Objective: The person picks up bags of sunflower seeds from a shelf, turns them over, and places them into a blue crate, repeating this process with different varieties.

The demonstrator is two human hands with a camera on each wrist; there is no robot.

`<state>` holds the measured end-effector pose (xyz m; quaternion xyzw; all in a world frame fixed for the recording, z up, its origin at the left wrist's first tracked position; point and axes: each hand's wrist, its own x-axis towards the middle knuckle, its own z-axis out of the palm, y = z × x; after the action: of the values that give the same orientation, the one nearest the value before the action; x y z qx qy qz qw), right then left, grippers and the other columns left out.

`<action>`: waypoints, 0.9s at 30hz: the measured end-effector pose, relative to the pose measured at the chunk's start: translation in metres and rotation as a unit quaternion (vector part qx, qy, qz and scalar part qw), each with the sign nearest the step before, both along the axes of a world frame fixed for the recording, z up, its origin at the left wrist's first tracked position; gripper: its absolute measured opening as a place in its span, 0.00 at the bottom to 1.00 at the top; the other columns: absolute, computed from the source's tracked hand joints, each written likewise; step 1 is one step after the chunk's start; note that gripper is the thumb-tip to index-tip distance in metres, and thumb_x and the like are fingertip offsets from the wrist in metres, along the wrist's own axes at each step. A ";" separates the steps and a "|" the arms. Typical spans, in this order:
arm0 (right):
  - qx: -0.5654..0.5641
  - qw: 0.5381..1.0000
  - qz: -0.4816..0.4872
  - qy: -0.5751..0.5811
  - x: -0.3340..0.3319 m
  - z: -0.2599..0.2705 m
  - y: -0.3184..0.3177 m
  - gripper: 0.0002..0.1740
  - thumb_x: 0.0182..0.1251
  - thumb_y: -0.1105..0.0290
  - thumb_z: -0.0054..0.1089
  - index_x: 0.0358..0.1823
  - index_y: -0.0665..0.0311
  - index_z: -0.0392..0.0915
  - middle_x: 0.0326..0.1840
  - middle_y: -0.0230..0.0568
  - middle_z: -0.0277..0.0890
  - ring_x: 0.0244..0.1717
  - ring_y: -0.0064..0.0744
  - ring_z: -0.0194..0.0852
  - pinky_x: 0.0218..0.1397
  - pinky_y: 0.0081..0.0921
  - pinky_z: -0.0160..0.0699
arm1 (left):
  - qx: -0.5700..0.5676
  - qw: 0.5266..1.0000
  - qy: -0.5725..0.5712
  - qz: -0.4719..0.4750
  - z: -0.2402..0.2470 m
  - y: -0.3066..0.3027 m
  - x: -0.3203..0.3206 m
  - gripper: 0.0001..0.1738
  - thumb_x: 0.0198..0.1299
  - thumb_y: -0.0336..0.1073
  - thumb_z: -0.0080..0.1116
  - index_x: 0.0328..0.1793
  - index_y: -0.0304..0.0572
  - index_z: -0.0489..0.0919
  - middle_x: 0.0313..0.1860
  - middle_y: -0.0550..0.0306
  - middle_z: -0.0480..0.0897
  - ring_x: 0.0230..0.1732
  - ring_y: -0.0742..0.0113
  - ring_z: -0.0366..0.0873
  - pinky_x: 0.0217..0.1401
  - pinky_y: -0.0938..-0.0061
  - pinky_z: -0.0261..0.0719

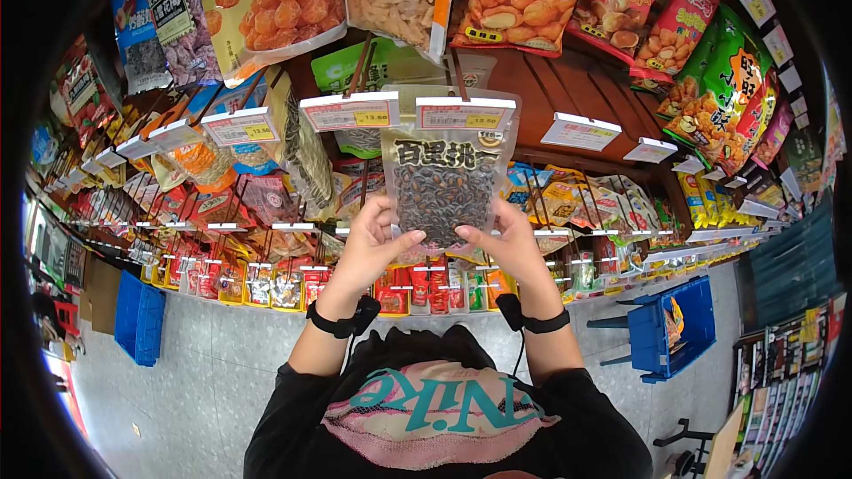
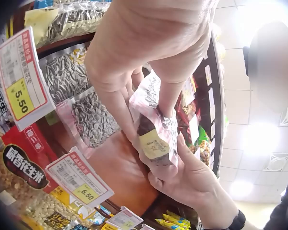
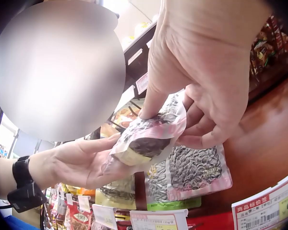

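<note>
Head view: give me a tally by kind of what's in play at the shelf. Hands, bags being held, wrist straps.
seed bag: 1
hands gripping it: 2, the left hand and the right hand
black wrist straps: 2
total: 5

Seed packet (image 1: 446,182) clear, dark striped seeds inside, perhaps pinkish edges; price tag (image 1: 351,112) white with yellow; crate (image 1: 643,346) blue

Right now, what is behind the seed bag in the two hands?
Behind the seed bag, more seed packets hang against the brown back panel. The part straight behind it is covered.
</note>
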<state>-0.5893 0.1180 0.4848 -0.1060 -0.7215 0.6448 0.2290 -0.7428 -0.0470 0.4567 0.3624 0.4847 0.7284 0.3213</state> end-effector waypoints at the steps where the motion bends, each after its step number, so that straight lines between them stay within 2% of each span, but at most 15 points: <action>1: -0.028 1.000 0.010 -0.001 0.002 0.003 -0.002 0.24 0.60 0.76 0.68 0.57 0.69 0.73 0.47 0.35 0.80 0.45 0.19 0.77 0.43 0.21 0.81 | -0.005 1.000 -0.010 -0.006 0.001 -0.002 0.001 0.22 0.58 0.18 0.61 0.54 0.38 0.65 0.50 0.49 0.79 0.51 0.66 0.80 0.51 0.71 0.84; 3: -0.057 0.998 0.019 -0.002 0.004 0.003 -0.002 0.24 0.59 0.76 0.68 0.58 0.69 0.73 0.48 0.35 0.80 0.45 0.19 0.76 0.44 0.21 0.81 | -0.010 1.000 -0.020 -0.012 0.002 -0.004 0.003 0.22 0.57 0.17 0.60 0.54 0.38 0.64 0.50 0.48 0.78 0.51 0.64 0.80 0.49 0.68 0.86; 5: 0.007 1.000 0.009 0.005 0.006 -0.001 -0.001 0.26 0.59 0.77 0.68 0.59 0.69 0.73 0.49 0.35 0.80 0.45 0.20 0.76 0.45 0.22 0.81 | -0.011 1.000 -0.009 -0.020 0.001 -0.006 0.004 0.23 0.57 0.17 0.60 0.54 0.38 0.64 0.50 0.47 0.78 0.51 0.64 0.80 0.49 0.68 0.86; 9: 0.012 1.000 0.006 -0.014 0.011 0.001 -0.002 0.27 0.58 0.77 0.69 0.60 0.69 0.73 0.49 0.34 0.80 0.46 0.20 0.76 0.46 0.22 0.80 | -0.005 0.999 -0.031 -0.035 0.003 -0.008 0.007 0.23 0.57 0.17 0.62 0.53 0.38 0.64 0.52 0.49 0.79 0.52 0.66 0.80 0.54 0.72 0.82; 11: -0.060 0.998 0.012 -0.034 0.013 0.009 -0.008 0.26 0.57 0.78 0.70 0.59 0.70 0.73 0.48 0.35 0.80 0.46 0.19 0.75 0.48 0.22 0.79 | -0.003 0.999 -0.026 -0.026 -0.002 -0.009 0.008 0.23 0.56 0.17 0.62 0.53 0.39 0.64 0.52 0.49 0.78 0.53 0.67 0.79 0.54 0.73 0.81; 12: -0.060 0.998 0.011 -0.034 0.014 0.006 -0.007 0.26 0.57 0.78 0.70 0.59 0.70 0.73 0.48 0.35 0.80 0.46 0.19 0.75 0.48 0.22 0.79 | -0.003 0.999 -0.026 -0.026 -0.004 -0.009 0.008 0.23 0.56 0.17 0.62 0.53 0.39 0.64 0.52 0.49 0.78 0.53 0.67 0.79 0.54 0.73 0.81; 15: -0.025 0.999 0.012 -0.041 0.017 0.001 -0.004 0.26 0.57 0.77 0.70 0.58 0.70 0.74 0.47 0.35 0.80 0.46 0.19 0.75 0.48 0.22 0.79 | 0.005 1.000 -0.012 -0.023 -0.007 -0.010 0.010 0.24 0.55 0.17 0.63 0.53 0.39 0.64 0.52 0.50 0.78 0.53 0.68 0.78 0.55 0.73 0.79; 17: 0.066 0.998 0.000 -0.013 0.019 0.005 -0.006 0.25 0.57 0.77 0.70 0.57 0.70 0.74 0.46 0.35 0.80 0.45 0.20 0.76 0.45 0.22 0.81 | 0.012 1.000 0.000 -0.026 -0.006 -0.011 0.012 0.22 0.55 0.17 0.63 0.51 0.38 0.65 0.53 0.51 0.78 0.53 0.68 0.78 0.57 0.73 0.78; 24: 0.015 1.000 0.007 -0.019 0.019 0.010 -0.008 0.24 0.57 0.78 0.70 0.56 0.70 0.75 0.45 0.36 0.80 0.43 0.21 0.78 0.43 0.23 0.81 | -0.010 0.999 0.005 -0.035 0.003 -0.013 0.012 0.20 0.55 0.18 0.64 0.51 0.36 0.70 0.53 0.52 0.78 0.57 0.69 0.76 0.59 0.73 0.76; 26: 0.085 0.996 0.002 -0.002 0.018 0.004 -0.005 0.23 0.58 0.78 0.69 0.55 0.71 0.74 0.45 0.36 0.80 0.41 0.21 0.79 0.40 0.23 0.83 | 0.004 0.999 0.031 -0.030 0.005 -0.013 0.012 0.22 0.55 0.18 0.64 0.55 0.35 0.71 0.53 0.52 0.79 0.57 0.68 0.76 0.60 0.72 0.76; 27: 0.084 0.996 0.002 -0.002 0.019 0.006 -0.006 0.23 0.58 0.78 0.69 0.55 0.71 0.74 0.45 0.36 0.80 0.41 0.21 0.79 0.40 0.23 0.83 | 0.003 0.999 0.031 -0.030 0.004 -0.013 0.012 0.22 0.55 0.18 0.64 0.55 0.35 0.71 0.53 0.52 0.79 0.57 0.68 0.76 0.60 0.72 0.76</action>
<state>-0.5706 0.1121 0.4905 -0.0859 -0.7740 0.5821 0.2341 -0.7308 -0.0604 0.4605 0.3996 0.4811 0.7086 0.3267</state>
